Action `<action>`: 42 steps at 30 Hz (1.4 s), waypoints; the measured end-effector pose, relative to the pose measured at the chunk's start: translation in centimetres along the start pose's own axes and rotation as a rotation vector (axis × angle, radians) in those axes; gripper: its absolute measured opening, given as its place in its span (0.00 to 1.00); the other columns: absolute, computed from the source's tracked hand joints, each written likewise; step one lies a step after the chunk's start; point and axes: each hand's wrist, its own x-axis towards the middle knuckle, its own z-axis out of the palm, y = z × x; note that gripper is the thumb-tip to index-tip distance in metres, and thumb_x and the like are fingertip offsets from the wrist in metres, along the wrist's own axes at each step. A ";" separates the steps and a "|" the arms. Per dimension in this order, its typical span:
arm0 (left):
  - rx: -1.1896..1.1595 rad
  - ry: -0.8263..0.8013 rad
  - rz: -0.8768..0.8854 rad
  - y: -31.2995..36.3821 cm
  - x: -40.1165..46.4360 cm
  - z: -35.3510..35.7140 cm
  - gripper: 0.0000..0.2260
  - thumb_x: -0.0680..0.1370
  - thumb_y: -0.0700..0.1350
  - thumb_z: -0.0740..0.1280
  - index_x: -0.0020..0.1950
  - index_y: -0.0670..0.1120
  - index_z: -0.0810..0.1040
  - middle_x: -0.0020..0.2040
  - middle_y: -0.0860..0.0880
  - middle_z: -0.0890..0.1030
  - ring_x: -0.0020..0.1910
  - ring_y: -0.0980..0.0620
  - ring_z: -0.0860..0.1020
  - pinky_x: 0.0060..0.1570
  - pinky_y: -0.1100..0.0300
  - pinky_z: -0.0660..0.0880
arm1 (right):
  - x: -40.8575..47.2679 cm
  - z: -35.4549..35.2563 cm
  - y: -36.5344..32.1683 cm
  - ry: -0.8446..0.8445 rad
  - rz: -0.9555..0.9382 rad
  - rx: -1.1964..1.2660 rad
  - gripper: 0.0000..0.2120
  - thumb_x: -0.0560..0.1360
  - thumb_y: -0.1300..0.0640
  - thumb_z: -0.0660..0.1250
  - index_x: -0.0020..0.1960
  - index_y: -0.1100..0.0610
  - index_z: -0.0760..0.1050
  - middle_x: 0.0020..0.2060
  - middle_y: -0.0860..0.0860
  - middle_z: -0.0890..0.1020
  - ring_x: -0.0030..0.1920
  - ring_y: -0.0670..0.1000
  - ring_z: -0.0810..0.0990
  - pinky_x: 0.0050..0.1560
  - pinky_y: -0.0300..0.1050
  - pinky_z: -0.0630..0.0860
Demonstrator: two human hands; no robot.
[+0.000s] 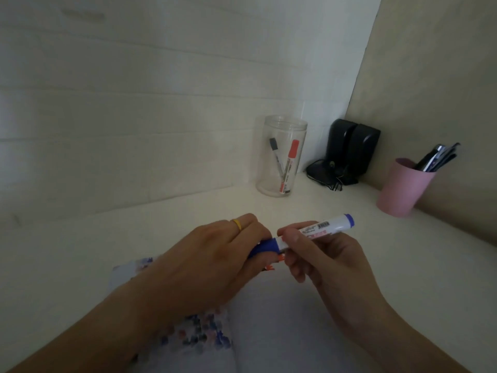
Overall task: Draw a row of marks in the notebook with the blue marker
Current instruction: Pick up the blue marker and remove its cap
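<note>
The blue marker (326, 226) is held level above the notebook, white barrel with a blue end pointing right. My right hand (317, 254) grips the barrel near its middle. My left hand (215, 254), with a yellow ring on one finger, is closed around the marker's blue cap (266, 244) at the left end. The notebook (274, 319) lies open on the desk under both hands; its right page is blank white and its left page shows a patch of small blue and purple marks (199, 335). A few orange marks (271, 266) peek out between my hands.
A clear plastic jar (281, 154) at the back holds a red marker and a black marker. Black speakers (352, 149) with cables stand in the corner. A pink cup (403, 187) with pens sits at the right against the side wall. White desk (134, 238) spreads left.
</note>
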 end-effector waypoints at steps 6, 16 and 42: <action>-0.143 -0.056 -0.026 0.2 0.1 0.3 0.09 0.83 0.53 0.50 0.45 0.55 0.62 0.36 0.57 0.67 0.30 0.56 0.66 0.33 0.68 0.64 | -0.3 0.8 -0.4 0.030 0.030 0.033 0.14 0.69 0.53 0.76 0.42 0.65 0.84 0.26 0.56 0.79 0.25 0.49 0.75 0.26 0.39 0.72; -0.439 0.077 -0.077 0.4 0.1 0.3 0.20 0.85 0.53 0.48 0.35 0.53 0.66 0.27 0.55 0.69 0.29 0.59 0.68 0.34 0.70 0.66 | -0.5 1.6 -0.7 0.036 0.066 0.140 0.07 0.71 0.57 0.70 0.38 0.59 0.85 0.25 0.52 0.78 0.26 0.48 0.74 0.26 0.38 0.71; -0.036 0.163 -0.047 -4.5 -0.7 -1.0 0.12 0.76 0.40 0.55 0.42 0.57 0.57 0.30 0.60 0.65 0.27 0.56 0.59 0.27 0.65 0.59 | 1.0 -3.1 -2.9 0.437 -0.037 0.219 0.14 0.78 0.58 0.67 0.34 0.57 0.83 0.27 0.51 0.75 0.25 0.46 0.69 0.23 0.36 0.67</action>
